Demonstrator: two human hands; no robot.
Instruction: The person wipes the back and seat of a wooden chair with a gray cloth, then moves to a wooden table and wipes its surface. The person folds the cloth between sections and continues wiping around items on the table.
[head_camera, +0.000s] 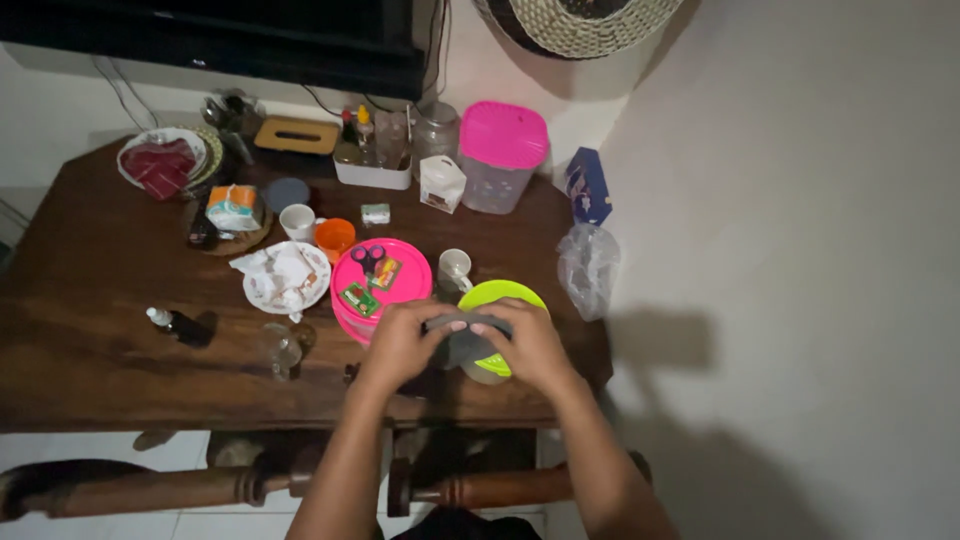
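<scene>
Both hands meet over the front right of a dark wooden table (90, 330). My left hand (400, 345) and my right hand (530, 350) together grip a dark grey round object (462, 340), perhaps a lid or small container. It is held just over a lime green round plate or lid (505, 295). What lies under the grey object is hidden. A pink round container (395, 275) with scissors and small packets on its lid stands just left of the hands.
A white plate with crumpled paper (285, 278), a white cup (297, 220), an orange cup (334, 237), a small dark bottle (180, 325) and a clear glass (282, 350) lie to the left. A pink-lidded jar (498, 155) stands at the back. A wall is close on the right.
</scene>
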